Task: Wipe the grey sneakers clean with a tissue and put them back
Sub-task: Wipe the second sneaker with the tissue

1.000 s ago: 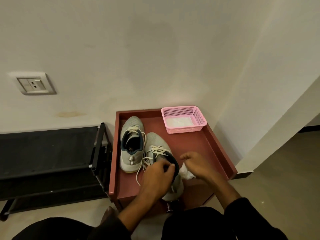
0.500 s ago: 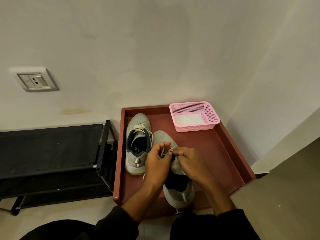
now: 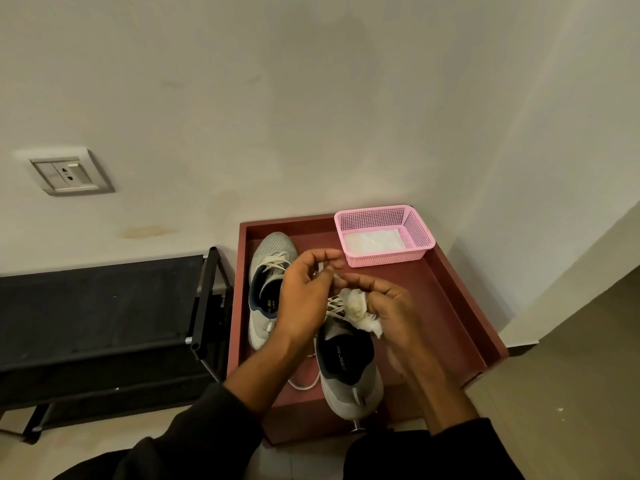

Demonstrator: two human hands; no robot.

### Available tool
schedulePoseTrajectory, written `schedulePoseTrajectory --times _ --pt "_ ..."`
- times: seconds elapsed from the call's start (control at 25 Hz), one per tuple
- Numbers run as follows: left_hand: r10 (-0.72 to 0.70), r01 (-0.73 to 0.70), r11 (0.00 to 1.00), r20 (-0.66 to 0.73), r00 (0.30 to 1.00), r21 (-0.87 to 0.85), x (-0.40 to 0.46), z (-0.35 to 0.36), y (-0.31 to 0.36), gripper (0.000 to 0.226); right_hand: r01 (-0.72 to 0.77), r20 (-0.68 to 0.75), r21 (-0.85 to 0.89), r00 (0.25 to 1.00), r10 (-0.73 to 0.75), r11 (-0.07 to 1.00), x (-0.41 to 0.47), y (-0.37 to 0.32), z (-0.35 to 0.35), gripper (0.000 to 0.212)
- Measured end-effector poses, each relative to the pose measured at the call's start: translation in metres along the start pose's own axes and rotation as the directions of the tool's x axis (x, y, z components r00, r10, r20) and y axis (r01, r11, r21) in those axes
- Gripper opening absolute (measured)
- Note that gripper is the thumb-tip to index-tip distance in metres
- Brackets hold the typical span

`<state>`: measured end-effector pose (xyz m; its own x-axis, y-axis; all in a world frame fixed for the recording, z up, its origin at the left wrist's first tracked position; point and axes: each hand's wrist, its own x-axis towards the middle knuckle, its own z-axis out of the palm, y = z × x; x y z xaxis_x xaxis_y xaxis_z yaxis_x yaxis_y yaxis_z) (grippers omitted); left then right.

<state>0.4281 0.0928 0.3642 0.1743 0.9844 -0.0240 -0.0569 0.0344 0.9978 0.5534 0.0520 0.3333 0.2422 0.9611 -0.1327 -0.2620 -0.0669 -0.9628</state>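
Wall [image 3: 311, 98] filled most of my view, pale and marked, with a socket plate [image 3: 69, 173] low on the left. Below it stood a black rack [image 3: 104, 306], and beside that the red-brown tray [image 3: 450, 306] pushed into the corner. Inside the tray, at the far right, sat a pink basket [image 3: 414, 247] with white tissues [image 3: 374, 241] lying flat in its bottom. One grey sneaker [image 3: 268, 271] lay along the tray's left side, toe toward the wall. The other sneaker [image 3: 349, 375] lay nearer to me, its heel poking out over the tray's front edge, a loose lace trailing beside it. My left hand [image 3: 304, 299] hovered over its laces, thumb and fingertips pinched together on a lace end. My right hand [image 3: 394, 317] was curled just beside it, fingers closed around a crumpled tissue [image 3: 358, 311], yellowish with dirt, held right over the nearer sneaker's laces.
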Motion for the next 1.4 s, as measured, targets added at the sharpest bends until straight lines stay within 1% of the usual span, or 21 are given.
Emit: schedulePoseTrajectory --times 0.12,0.24,0.4,0.44,0.52,0.6,0.64,0.72,0.76,0.8,0.84,0.92,0.96,1.0,1.04,1.12,1.16,1.24,1.28,1.32,1.4 --pt "0.017 -0.021 0.998 0.061 0.998 0.059 0.006 0.001 0.014 0.018 0.069 -0.022 -0.011 0.997 -0.069 0.998 0.003 -0.005 0.007 0.033" --pt "-0.02 0.009 0.993 0.092 0.996 0.117 0.012 0.001 0.022 0.016 0.096 -0.055 0.038 0.994 -0.094 0.995 0.006 -0.008 0.011 0.033" --pt "-0.113 0.105 0.987 0.06 0.992 0.126 0.018 0.002 0.023 0.016 0.057 -0.053 0.212 0.998 -0.047 0.976 0.007 -0.017 0.019 0.038" --pt "-0.135 0.127 0.984 0.056 0.989 0.121 0.018 0.002 0.024 0.018 0.06 -0.05 0.223 0.997 -0.051 0.973 0.007 -0.02 0.019 0.038" --pt "-0.161 0.152 0.981 0.069 0.985 0.121 0.021 0.004 0.029 0.021 0.099 -0.04 0.185 0.995 -0.094 0.978 0.006 -0.027 0.021 0.037" --pt "-0.175 0.164 0.977 0.07 0.982 0.137 0.025 0.004 0.036 0.02 0.119 -0.037 0.169 0.993 -0.114 0.978 0.007 -0.03 0.023 0.034" --pt "-0.175 0.162 0.973 0.07 0.982 0.162 0.028 0.004 0.039 0.019 0.112 -0.043 0.178 0.993 -0.106 0.978 0.008 -0.031 0.024 0.034" --pt "-0.172 0.138 0.946 0.09 0.981 0.295 0.032 0.002 0.039 0.016 0.108 -0.055 0.178 0.994 -0.1 0.978 0.011 -0.029 0.023 0.036" --pt "-0.193 0.144 0.921 0.102 0.976 0.361 0.032 0.002 0.039 0.018 0.118 -0.059 0.164 0.992 -0.109 0.979 0.011 -0.028 0.023 0.038" --pt "-0.238 0.186 0.911 0.102 0.966 0.369 0.032 0.004 0.039 0.02 0.13 -0.052 0.153 0.991 -0.123 0.98 0.01 -0.026 0.023 0.039" --pt "-0.293 0.249 0.917 0.1 0.951 0.311 0.033 0.006 0.04 0.02 0.135 -0.035 0.141 0.991 -0.131 0.981 0.009 -0.023 0.024 0.039" --pt "-0.349 0.344 0.936 0.075 0.934 0.071 0.036 0.009 0.05 0.018 0.139 0.016 0.108 0.99 -0.141 0.984 0.004 -0.019 0.026 0.034" --pt "-0.329 0.331 0.943 0.051 0.943 -0.035 0.039 0.01 0.057 0.018 0.146 0.022 0.085 0.989 -0.148 0.986 0.002 -0.017 0.026 0.032" --pt "-0.288 0.29 0.952 0.041 0.957 -0.097 0.044 0.011 0.062 0.018 0.157 0.013 0.065 0.987 -0.158 0.986 0.002 -0.015 0.024 0.032" --pt "-0.234 0.239 0.964 0.048 0.971 -0.117 0.047 0.011 0.069 0.017 0.161 -0.001 0.063 0.987 -0.161 0.985 0.002 -0.013 0.023 0.035" --pt "-0.131 0.136 0.988 0.081 0.988 -0.066 0.048 0.013 0.082 0.016 0.137 -0.021 0.036 0.991 -0.136 0.99 0.006 -0.006 0.02 0.042" --pt "-0.082 0.085 0.996 0.095 0.992 -0.033 0.048 0.014 0.087 0.016 0.116 -0.016 -0.009 0.993 -0.116 0.993 0.009 0.0 0.018 0.044" --pt "0.022 -0.02 1.0 0.107 0.994 -0.018 0.045 0.016 0.1 0.018 0.064 0.037 -0.095 0.997 -0.061 0.993 0.01 0.014 0.018 0.053" --pt "0.076 -0.073 0.997 0.098 0.992 -0.031 0.043 0.015 0.107 0.02 0.023 0.058 -0.132 0.998 -0.016 0.991 0.011 0.022 0.018 0.056" --pt "0.13 -0.127 0.991 0.074 0.989 -0.048 0.042 0.012 0.114 0.023 -0.016 0.063 -0.175 0.998 0.027 0.985 0.011 0.028 0.019 0.054" --pt "0.222 -0.222 0.974 -0.021 0.975 -0.05 0.04 -0.003 0.123 0.029 -0.057 0.056 -0.258 0.996 0.074 0.964 0.009 0.035 0.019 0.051"
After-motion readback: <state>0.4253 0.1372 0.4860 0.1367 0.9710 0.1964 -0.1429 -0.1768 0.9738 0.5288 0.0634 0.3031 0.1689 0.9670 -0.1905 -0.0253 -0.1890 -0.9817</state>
